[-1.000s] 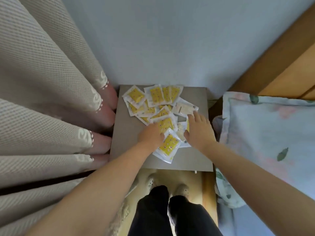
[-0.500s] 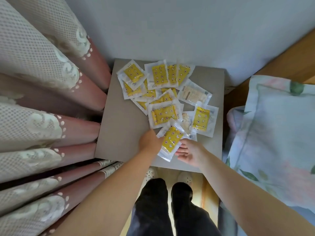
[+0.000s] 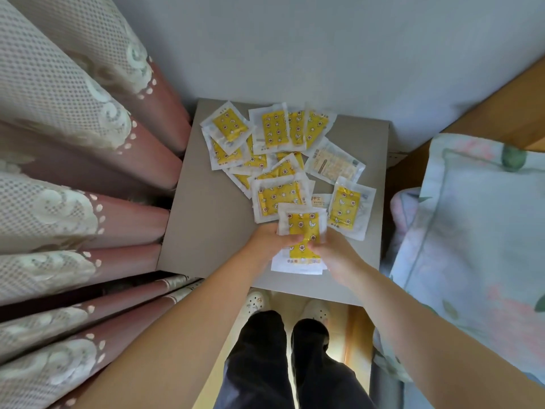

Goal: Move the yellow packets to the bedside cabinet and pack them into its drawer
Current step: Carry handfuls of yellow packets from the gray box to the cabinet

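Since half a sec ago the held packet (image 3: 303, 231) has swung from a slant to lie straight, its long side pointing away from the person. The right hand (image 3: 334, 252) has come up from under its near end to take its right edge. The left hand (image 3: 267, 242) grips the left edge with the thumb across the yellow face. The right-hand fingers curl round the other side, so both hands hold the one packet btwn them. A white margin shows under its near end, maybe a 2nd packet beneath; can't tell. It's over the near-right part of the bedside cabinet (image 3: 206, 225) top; can't tell if it touches the top or is lifted off it.

The other yellow packets (image 3: 274, 129) lie loose on the cabinet top, overlapping in a heap from its far edge down to its middle, most of them yellow side up. A pale packet (image 3: 334, 165) shows its beige side toward the cabinet's far-right part. A single packet (image 3: 346, 209) lies flat by the cabinet's right edge, just beside the held one.

Curtain (image 3: 73, 143) folds, lace over pink, hang against the cabinet's left side. A floral pillow (image 3: 472, 216) sits to the cabinet's right, w/ a wooden headboard (image 3: 501, 107) beyond it. The person's pale shoes (image 3: 255, 302) stand just under the cabinet's near edge.
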